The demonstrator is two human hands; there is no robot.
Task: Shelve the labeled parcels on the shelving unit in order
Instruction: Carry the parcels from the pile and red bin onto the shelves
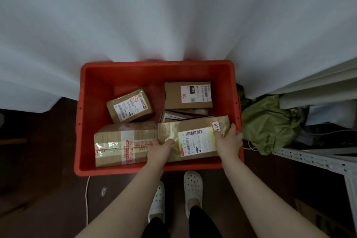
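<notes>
A red plastic crate (90, 102) on the floor holds several cardboard parcels. Both hands grip a flat taped parcel (193, 131) at the crate's front right; it carries a white shipping label and a small red-edged tag. My left hand (161, 148) holds its left edge with the thumb on top. My right hand (229, 138) holds its right edge near the tag. A larger taped box (119, 143) lies to the left. Two smaller labeled parcels sit farther back: one at the middle left (130, 105), one at the back right (188, 94).
A white curtain (173, 15) hangs behind the crate. White metal shelving (318, 158) stands at the right, with a green cloth bag (268, 123) beside it. A thin white cord (87, 189) runs over the dark floor. My feet in white clogs stand just before the crate.
</notes>
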